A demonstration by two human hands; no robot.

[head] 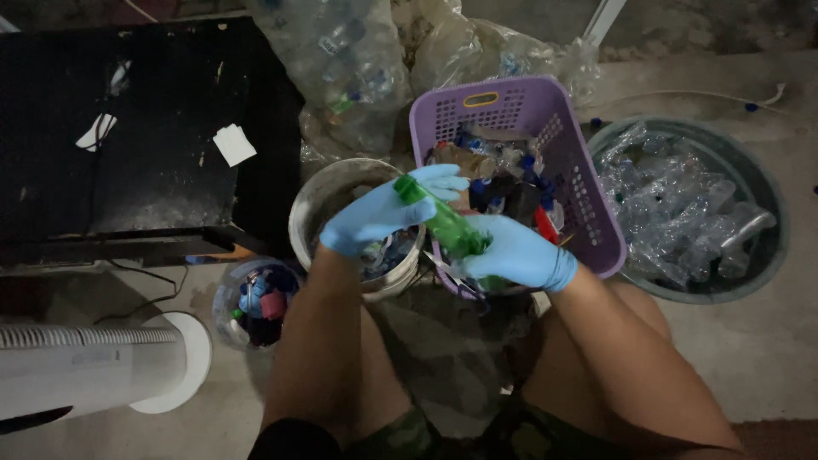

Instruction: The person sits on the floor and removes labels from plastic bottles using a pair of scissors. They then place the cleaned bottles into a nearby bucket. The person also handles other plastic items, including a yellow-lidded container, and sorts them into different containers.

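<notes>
Fingers of my left hand (pixel 388 213), in a pale blue glove, curl around the capped upper end of a green plastic bottle (pixel 443 223), while my right hand (pixel 518 252), gloved the same, grips its lower body. I hold the bottle above my knees, between a grimy white bucket (pixel 317 204) and a purple perforated basket (pixel 588 204). Its long axis runs diagonally: cap toward the upper left, base toward the lower right (I cannot make out any label on it). A small white paper tag (pixel 233 144), roughly square, lies on the black box (pixel 145 136) at upper left. Clear bags of crushed bottles (pixel 358 60) sit behind the bucket. A round green tub (pixel 771 204) at right holds flattened clear bottles, and a small jar of coloured caps (pixel 256 302) stands at lower left, beside a white fan base (pixel 183 358)
</notes>
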